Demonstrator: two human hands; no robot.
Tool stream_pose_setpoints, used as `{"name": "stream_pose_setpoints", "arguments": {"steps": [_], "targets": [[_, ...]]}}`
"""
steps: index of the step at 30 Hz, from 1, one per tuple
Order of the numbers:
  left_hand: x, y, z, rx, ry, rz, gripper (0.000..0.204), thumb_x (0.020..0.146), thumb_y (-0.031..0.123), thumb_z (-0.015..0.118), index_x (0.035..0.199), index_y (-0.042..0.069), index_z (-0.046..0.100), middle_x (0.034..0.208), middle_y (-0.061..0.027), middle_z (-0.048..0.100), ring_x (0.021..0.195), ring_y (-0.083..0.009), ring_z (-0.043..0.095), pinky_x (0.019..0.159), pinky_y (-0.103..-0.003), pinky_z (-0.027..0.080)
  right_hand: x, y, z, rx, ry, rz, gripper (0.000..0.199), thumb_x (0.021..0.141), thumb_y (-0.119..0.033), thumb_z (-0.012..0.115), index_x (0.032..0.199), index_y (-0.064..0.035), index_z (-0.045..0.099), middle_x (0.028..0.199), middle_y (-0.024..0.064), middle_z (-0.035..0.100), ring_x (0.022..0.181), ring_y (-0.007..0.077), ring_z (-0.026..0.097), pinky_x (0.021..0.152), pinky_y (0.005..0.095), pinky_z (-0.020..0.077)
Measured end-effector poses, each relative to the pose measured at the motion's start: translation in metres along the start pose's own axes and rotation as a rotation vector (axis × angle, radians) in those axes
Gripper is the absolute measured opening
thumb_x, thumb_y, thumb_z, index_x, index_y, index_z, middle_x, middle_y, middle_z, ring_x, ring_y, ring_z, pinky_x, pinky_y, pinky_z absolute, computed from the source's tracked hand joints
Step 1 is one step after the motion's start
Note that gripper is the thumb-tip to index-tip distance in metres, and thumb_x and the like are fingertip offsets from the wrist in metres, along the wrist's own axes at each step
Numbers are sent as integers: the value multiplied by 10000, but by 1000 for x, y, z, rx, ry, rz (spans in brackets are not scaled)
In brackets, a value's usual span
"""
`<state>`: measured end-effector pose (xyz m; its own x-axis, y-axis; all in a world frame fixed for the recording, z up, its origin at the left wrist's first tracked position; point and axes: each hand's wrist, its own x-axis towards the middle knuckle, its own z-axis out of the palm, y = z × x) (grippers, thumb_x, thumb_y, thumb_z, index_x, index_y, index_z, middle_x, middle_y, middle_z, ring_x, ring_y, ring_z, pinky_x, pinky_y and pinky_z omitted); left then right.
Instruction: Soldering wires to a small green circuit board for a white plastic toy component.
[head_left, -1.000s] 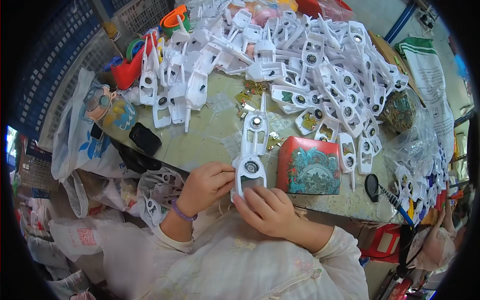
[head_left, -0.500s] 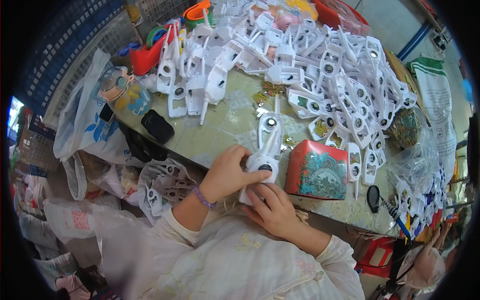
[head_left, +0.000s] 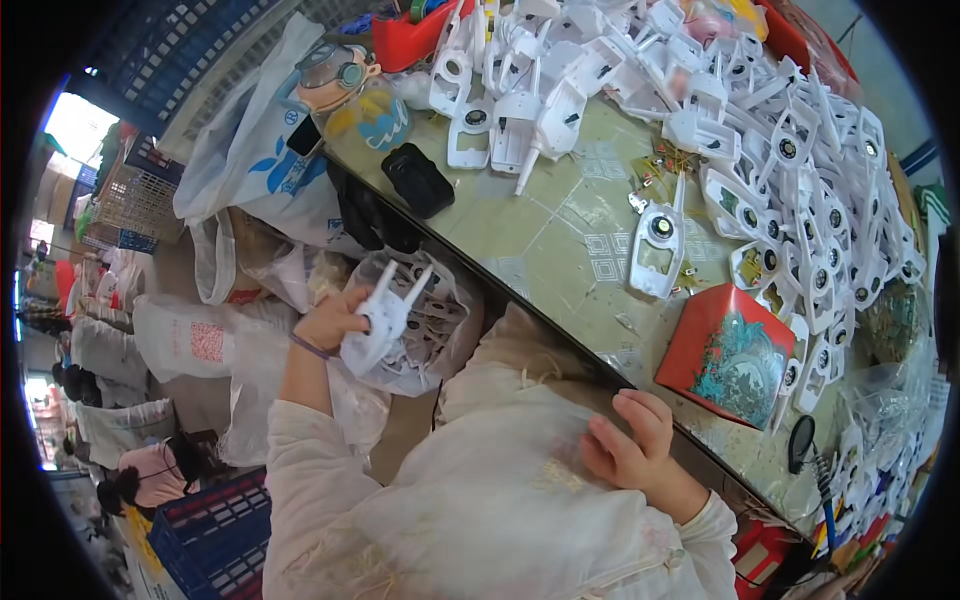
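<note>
Fingers [head_left: 352, 300] of the left hand [head_left: 330, 320] curl tight round a white plastic part [head_left: 378, 325], pinching its body w/ two prongs sticking up toward 1 o'clock. That part sits at abt 9 o'clock from frame centre, off the table, right over the mouth of a clear plastic bag [head_left: 425, 345] that's got more white pieces inside. Right hand [head_left: 630, 450] is low at 5 o'clock, fingers loosely bent and close together, resting on the pale fabric [head_left: 480, 500] over the lap, holding nothing, just below the table edge [head_left: 560, 335]. Up on the tabletop, at 2 o'clock from that hand, a red box w/ teal pattern [head_left: 725, 355] stands near the edge. One white frame piece w/ a dark round centre [head_left: 657, 250] lies alone at 12 o'clock from the box, apart from the rest. Big heap of same white parts [head_left: 800, 170] spreads across 1 to 3 o'clock. Black flat object [head_left: 417, 180] lies on the table at 11 o'clock, near the corner. White-and-blue plastic bag [head_left: 265, 165] hangs beside that corner, 10 o'clock. Blue crate [head_left: 205, 535] down at 7 o'clock on the floor, sacks around it.
</note>
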<state>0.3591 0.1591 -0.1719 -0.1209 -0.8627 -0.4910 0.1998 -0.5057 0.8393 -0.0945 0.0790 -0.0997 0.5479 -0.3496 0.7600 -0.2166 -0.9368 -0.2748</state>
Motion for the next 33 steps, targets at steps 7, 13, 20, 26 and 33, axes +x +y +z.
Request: {"name": "stream_pose_setpoints", "arguments": {"steps": [7,13,20,26,33], "targets": [[108,-143,-7,331,593,-377,373,787,320,746,984,10,682,856,-41,670,760,-140,621,682,-295,493,-2,-4,8,54,-107,102,386,645,-99,751,1020,-82,665,1077,127,584,872,297,618,703,346,526],[163,-181,-7,1069,626,-109,694,721,653,626,1007,22,679,973,-252,660,953,-409,621,835,-446,484,-3,-9,8,74,-147,129,400,642,-78,744,1034,-90,663,1083,110,592,882,286,619,718,341,523],[138,-169,28,1092,1019,48,659,706,419,786,1199,49,553,1095,-215,578,969,-402,579,829,-485,465,-4,-3,11,103,-135,159,401,650,-97,743,1040,-80,653,1106,119,597,924,286,615,737,344,528],[115,-18,120,485,1162,1038,376,836,61,655,1160,-25,483,1085,-120,527,984,-257,508,893,-361,407,-6,0,4,111,-102,145,394,657,-110,744,1040,-75,656,1084,110,612,921,270,621,717,334,533],[147,126,182,1269,819,1025,305,781,221,711,1006,27,640,963,-137,618,939,-342,567,818,-428,449,-7,-4,0,123,-42,136,348,649,-41,733,988,-84,667,1033,104,636,778,244,651,620,312,530]]}}
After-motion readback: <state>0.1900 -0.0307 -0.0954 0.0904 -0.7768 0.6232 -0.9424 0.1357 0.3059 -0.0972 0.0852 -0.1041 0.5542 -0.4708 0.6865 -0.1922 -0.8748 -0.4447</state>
